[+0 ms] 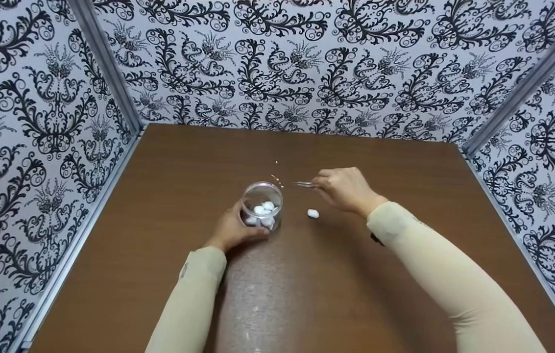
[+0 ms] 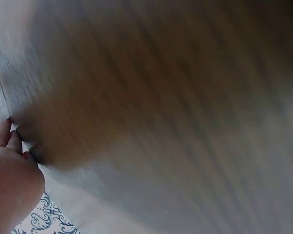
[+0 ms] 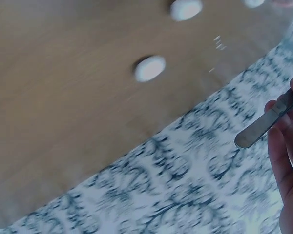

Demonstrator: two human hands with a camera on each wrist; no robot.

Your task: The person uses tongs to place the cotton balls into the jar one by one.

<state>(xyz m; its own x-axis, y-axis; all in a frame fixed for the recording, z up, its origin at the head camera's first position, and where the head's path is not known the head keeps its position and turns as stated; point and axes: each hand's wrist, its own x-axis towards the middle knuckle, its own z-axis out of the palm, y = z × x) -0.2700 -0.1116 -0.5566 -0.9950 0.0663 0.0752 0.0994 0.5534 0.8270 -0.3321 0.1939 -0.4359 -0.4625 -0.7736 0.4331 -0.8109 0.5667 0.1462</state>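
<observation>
Left hand: left hand point(image 1: 232, 229) wraps its fingers round the side of the clear jar point(image 1: 261, 205), steadying it on the brown surface point(image 1: 306, 294); its wrist view is a blur.
Right hand: right hand point(image 1: 346, 189) pinches metal tweezers point(image 1: 304, 184), tips pointing toward the jar's open mouth, nothing visibly caught in them.
Loose ball: one white cotton ball point(image 1: 313, 213) lies on the surface just under the right hand, apart from the jar.
Handling: feather-light and soft, I'd say; it squashes and won't slip, so nip it across the middle.
Jar contents: several more white balls point(image 1: 265, 208) sit inside.
Specks: tiny bits point(image 1: 277, 180) lie just beyond the jar.
</observation>
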